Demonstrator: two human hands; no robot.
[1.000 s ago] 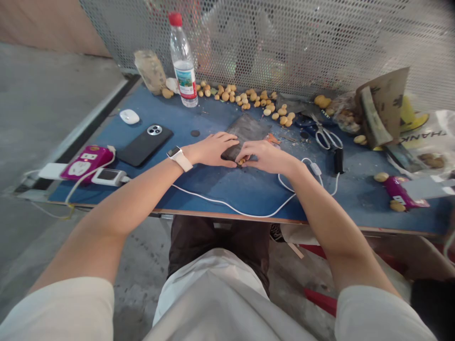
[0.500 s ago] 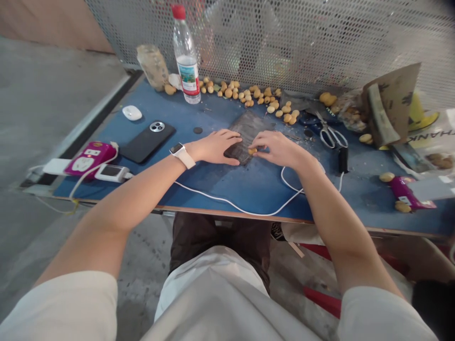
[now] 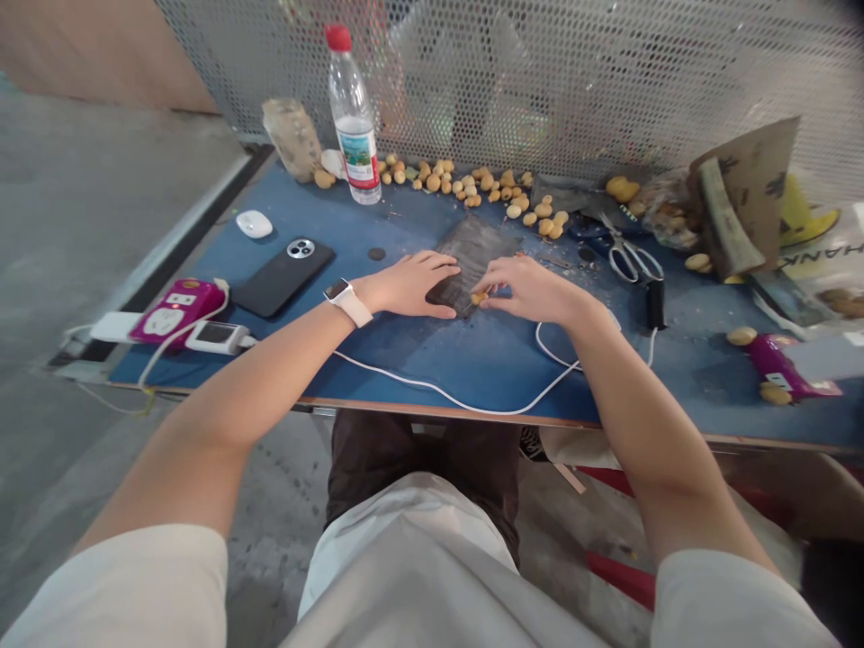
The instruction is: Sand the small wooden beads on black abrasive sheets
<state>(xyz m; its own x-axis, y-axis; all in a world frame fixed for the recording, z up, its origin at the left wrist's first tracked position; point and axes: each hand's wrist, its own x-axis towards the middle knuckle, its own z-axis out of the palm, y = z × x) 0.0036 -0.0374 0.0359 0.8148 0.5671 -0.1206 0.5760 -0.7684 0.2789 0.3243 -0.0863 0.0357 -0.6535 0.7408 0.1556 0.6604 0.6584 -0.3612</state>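
Observation:
A dark grey sheet (image 3: pixel 472 255), which looks like sandpaper, lies on the blue table. My left hand (image 3: pixel 419 281) rests flat on its left edge, fingers spread, holding nothing. Between the thumb and fingertips of my right hand (image 3: pixel 530 286) is a small yellowish gourd (image 3: pixel 479 298), pinched low over the sheet's near right part and apparently touching it. My fingers cover some of the gourd. Behind the sheet, along the mesh panel, lie several more small gourds (image 3: pixel 465 186) in a loose row.
A water bottle (image 3: pixel 357 153) and a cloudy jar (image 3: pixel 292 139) stand at the back left. A phone (image 3: pixel 283 277), a white mouse (image 3: pixel 254 224) and a purple power strip (image 3: pixel 176 310) lie at left. Scissors (image 3: pixel 627 252) lie at right. A white cable (image 3: pixel 432 387) crosses in front.
The whole view has shifted slightly. My right hand keeps its pinch on the small gourd, which sits a little nearer to me on the sheet. My left hand stays in place.

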